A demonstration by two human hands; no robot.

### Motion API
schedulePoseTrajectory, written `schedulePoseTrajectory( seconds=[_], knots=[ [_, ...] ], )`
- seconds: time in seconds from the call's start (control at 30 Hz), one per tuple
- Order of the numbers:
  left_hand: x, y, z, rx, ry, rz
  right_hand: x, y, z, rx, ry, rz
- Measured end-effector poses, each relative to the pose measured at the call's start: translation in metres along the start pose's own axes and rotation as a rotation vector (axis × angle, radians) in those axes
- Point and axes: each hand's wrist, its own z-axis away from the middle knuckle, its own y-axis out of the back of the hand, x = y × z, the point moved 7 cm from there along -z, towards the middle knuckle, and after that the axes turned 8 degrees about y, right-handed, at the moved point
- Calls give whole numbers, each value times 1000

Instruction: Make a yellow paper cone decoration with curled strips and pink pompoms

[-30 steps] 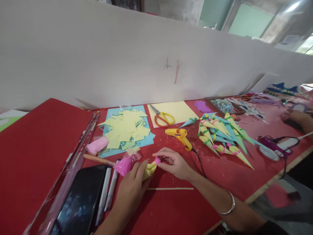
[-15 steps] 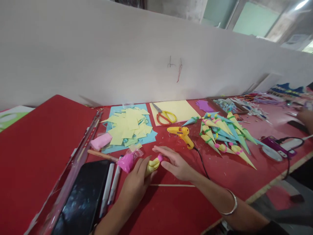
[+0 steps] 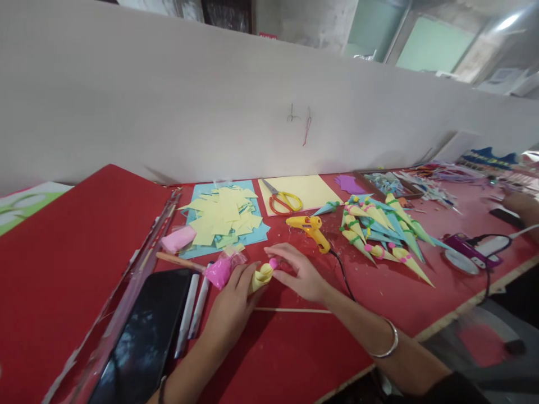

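My left hand (image 3: 234, 300) is closed around a small yellow rolled paper piece (image 3: 261, 277) above the red table. A pink ball (image 3: 273, 263) sits at the tip of that piece. My right hand (image 3: 300, 274) reaches in from the right, its thumb and fingertips at the pink ball. A pink lump in clear plastic (image 3: 219, 272) lies just left of my left hand. Beyond my right hand rests a yellow glue gun (image 3: 311, 227) with a black cord. Several yellow and blue paper cones (image 3: 379, 221) with green and pink trim are heaped to the right.
Yellow paper pieces (image 3: 225, 210) lie on blue sheets at the back. Scissors (image 3: 282, 199) rest on a pale yellow sheet. A black phone (image 3: 145, 331) and two white pens (image 3: 187, 308) are at left. Another person's hand (image 3: 520, 205) shows at the far right.
The view has shifted slightly. My right hand's fingertips have come closer to the pink ball; my left hand still holds the yellow piece.
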Motion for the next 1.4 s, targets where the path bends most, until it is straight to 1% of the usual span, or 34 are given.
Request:
schedulePoseTrajectory(
  seconds=[0.07,0.13,0.23,0.37,0.47,0.67,0.8,0.9,1.03,1.2,1.3,1.4],
  knots=[
    [3,1,-1,-18,-10,19,2,3,1,26,-20,12],
    [5,2,-1,-30,-10,42,3,3,1,14,-29,8],
    [6,4,-2,-65,23,53,2,5,1,35,-12,-40],
    [4,4,-1,-166,109,-40,5,7,2,53,-28,-82],
    [2,5,-1,-168,129,-98,7,7,3,43,-45,-45],
    [5,6,-3,-130,74,-60,10,7,2,64,-76,-146],
    [10,10,-3,-48,5,-9,16,8,3,104,-111,-188],
    [10,11,-1,-2,-42,2,15,9,2,120,-101,-239],
    [9,12,-2,-6,-104,-37,13,10,1,127,-94,-258],
    [17,25,-7,33,-167,-150,16,5,1,133,-136,-398],
    [27,25,-10,-5,-195,-174,20,-2,3,115,-194,-471],
    [35,20,-12,-40,-194,-158,23,0,4,178,-248,-422]
  ],
)
